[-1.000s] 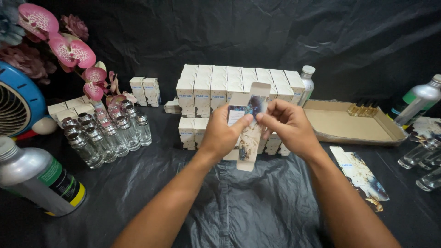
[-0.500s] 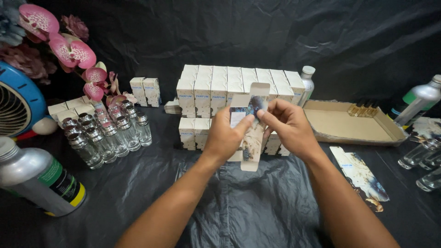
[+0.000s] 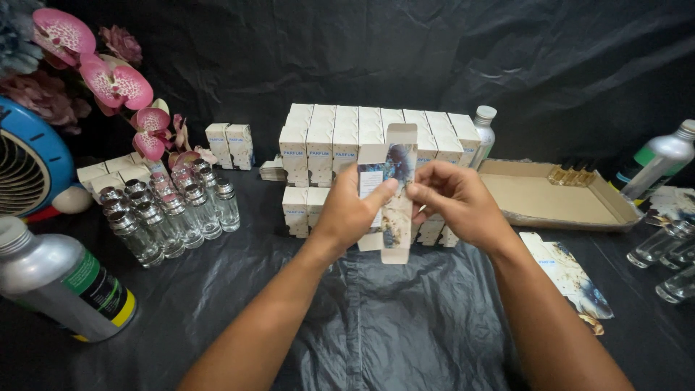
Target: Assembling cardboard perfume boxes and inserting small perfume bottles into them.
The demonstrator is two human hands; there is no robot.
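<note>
Both hands meet over the black plastic sheet [image 3: 376, 340]: the left hand [image 3: 352, 211] and right hand [image 3: 457, 203] pinch a flat, unfolded carton [image 3: 397, 210], held upright between them. Just behind it stands a stack of small white boxes [image 3: 340, 145]. To the left, a cluster of clear glass bottles [image 3: 170, 213]; to the right, a shallow cardboard tray [image 3: 557, 199].

Left hand [image 3: 352, 211] and right hand [image 3: 456, 203] raised together, fingers pinching inward.
</note>
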